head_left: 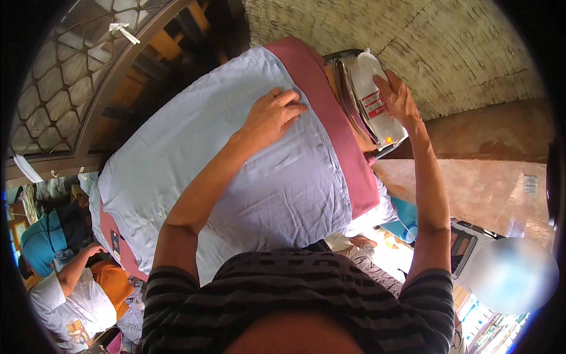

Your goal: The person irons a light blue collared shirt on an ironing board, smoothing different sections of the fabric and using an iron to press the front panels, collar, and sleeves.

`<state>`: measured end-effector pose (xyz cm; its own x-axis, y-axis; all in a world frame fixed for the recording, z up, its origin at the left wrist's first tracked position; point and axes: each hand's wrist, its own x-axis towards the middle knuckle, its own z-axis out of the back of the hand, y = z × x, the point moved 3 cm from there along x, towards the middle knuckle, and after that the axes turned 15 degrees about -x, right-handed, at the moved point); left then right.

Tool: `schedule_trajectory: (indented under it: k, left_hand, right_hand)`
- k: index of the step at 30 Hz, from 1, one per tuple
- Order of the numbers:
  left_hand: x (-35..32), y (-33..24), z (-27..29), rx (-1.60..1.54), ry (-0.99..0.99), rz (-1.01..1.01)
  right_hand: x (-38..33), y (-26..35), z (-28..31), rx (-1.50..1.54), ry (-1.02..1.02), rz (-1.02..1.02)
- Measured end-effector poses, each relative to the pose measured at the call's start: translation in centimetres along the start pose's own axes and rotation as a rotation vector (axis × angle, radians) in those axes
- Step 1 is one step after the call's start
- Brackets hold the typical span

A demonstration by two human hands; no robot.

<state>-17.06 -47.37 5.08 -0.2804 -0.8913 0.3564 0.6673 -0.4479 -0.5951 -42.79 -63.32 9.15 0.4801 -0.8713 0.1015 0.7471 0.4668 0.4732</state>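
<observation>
Smoothing the pale blue shirt [236, 159] flat, mid-frame, seemed wise before any pressing: the left hand [273, 115] lay on it, fingers bent — whether its grip pinched cloth I could not tell — while the right hand [401, 102] was clamped round the white iron [371, 104], upper right of the frame.

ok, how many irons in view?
1: a white iron at the right end of the ironing board, with the right hand on it. The left hand is on the light-blue shirt. Others may be hidden in the cluttered edges.
</observation>
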Motion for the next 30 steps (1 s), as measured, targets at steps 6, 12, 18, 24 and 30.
schedule_trajectory:
  k: [6,12,18,24,30]
  left_hand:
    - [2.0,0.0,0.3,-0.033,0.114,0.034]
    - [3.3,-0.1,-0.1,0.072,0.152,0.031]
    - [0.8,0.1,-0.3,-0.010,-0.120,0.030]
    - [-6.8,-1.8,-1.0,0.269,-0.123,0.208]
    - [-9.0,-1.4,-0.5,0.394,-0.156,0.281]
  right_hand:
    - [0.0,0.2,0.0,-0.074,-0.004,0.108]
    - [-0.3,-0.3,0.4,-0.279,0.049,0.138]
    - [-3.5,3.5,3.1,-0.121,0.057,-0.016]
    - [-10.9,10.6,3.9,-0.187,0.000,0.282]
    - [-13.2,13.6,-0.2,-0.138,0.072,0.161]
